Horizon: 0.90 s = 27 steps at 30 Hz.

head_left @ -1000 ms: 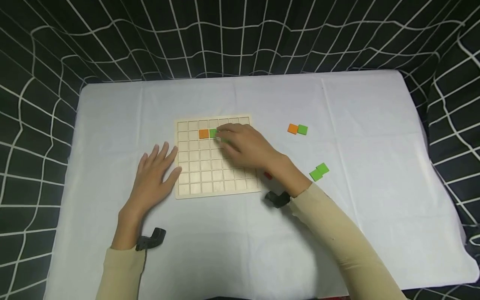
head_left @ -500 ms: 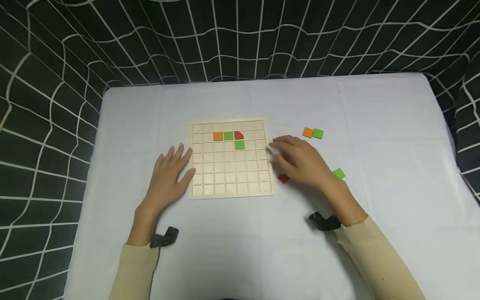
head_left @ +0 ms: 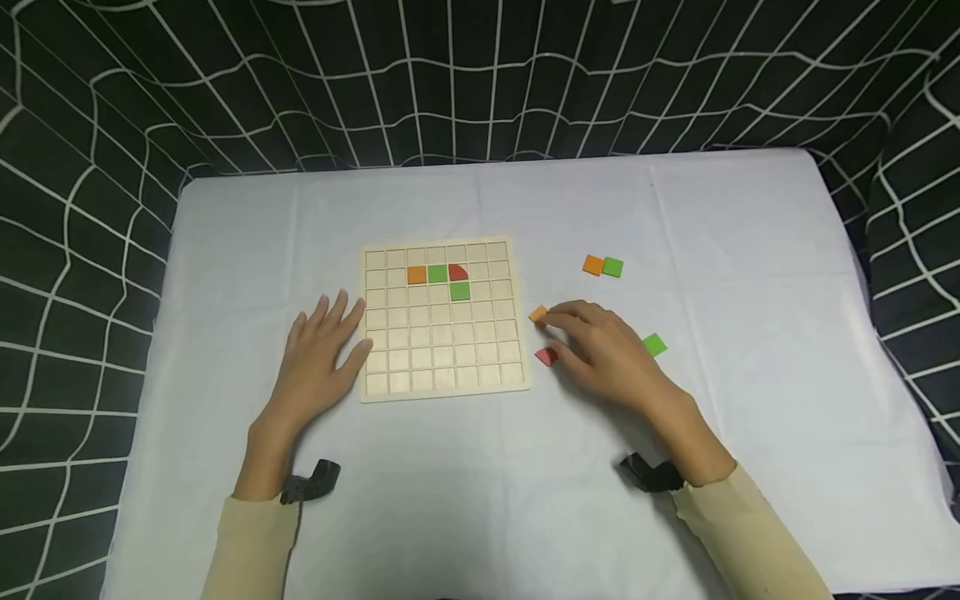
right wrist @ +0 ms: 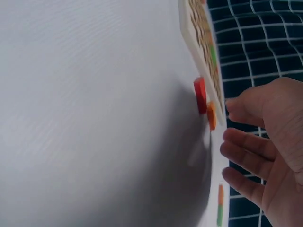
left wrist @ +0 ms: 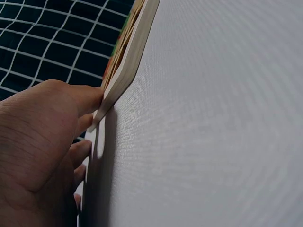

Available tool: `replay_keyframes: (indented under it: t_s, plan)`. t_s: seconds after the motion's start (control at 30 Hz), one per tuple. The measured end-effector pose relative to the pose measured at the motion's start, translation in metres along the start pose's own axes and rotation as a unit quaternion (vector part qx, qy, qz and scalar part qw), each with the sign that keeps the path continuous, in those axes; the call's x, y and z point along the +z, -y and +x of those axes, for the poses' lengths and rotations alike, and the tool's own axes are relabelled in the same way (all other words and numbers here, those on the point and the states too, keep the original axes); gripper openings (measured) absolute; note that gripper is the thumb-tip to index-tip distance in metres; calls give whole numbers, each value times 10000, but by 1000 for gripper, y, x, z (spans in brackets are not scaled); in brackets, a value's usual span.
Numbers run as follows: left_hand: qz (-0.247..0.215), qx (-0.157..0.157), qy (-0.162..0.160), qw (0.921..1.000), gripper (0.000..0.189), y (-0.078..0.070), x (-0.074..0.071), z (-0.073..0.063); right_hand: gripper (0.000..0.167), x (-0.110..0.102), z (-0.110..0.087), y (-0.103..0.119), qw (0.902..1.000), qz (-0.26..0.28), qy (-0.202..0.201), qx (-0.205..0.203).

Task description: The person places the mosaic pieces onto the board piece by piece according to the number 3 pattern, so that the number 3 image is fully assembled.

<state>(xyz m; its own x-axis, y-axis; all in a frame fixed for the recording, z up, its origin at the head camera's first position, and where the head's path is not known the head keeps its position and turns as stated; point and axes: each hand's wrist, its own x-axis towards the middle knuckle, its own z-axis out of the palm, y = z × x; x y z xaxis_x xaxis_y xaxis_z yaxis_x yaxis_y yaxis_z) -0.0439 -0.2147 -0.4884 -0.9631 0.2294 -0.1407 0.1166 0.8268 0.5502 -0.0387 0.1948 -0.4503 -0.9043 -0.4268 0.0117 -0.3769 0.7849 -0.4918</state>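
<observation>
A pale wooden grid board (head_left: 420,358) lies on the white table. My left hand (head_left: 318,358) rests flat beside it, thumb and a fingertip at its left edge; the left wrist view shows the thumb against the rim. In the grid sit an orange square tile (head_left: 417,275), a green square tile (head_left: 438,273), a red quarter-round tile (head_left: 457,272) and, below that, another green tile (head_left: 460,291). Right of the board, my right hand (head_left: 611,350) hovers with relaxed, parted fingers over a loose orange tile (head_left: 537,314) and a loose red tile (head_left: 546,357), both partly covered in the head view.
Farther right lie an orange tile (head_left: 593,265) touching a green tile (head_left: 612,267). Another green tile (head_left: 655,345) shows behind my right hand. White netting (head_left: 480,92) over dark cloth surrounds the table.
My right hand has moved off the board to its right side, uncovering the red quarter-round and lower green tiles. Then it shifted slightly nearer me, baring the loose orange tile. My left hand stays put.
</observation>
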Motion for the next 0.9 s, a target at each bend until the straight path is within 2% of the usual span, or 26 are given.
replay_keyframes:
  t_s: [0.2,0.5,0.7,0.9]
  plan:
    - [-12,3,66,10000,64,-3,-1,1,36,-1,-12,-13,9996,-136,-245,77]
    - [-27,-16,163,9999,64,-7,-3,3,35,-6,-23,-25,9989,-66,-387,275]
    - [-6,-5,79,10000,63,-7,-9,0,35,-6,-15,-24,9986,-87,-431,306]
    - [-15,-25,113,9999,63,-5,-6,-1,36,0,0,-15,9940,-228,-616,873]
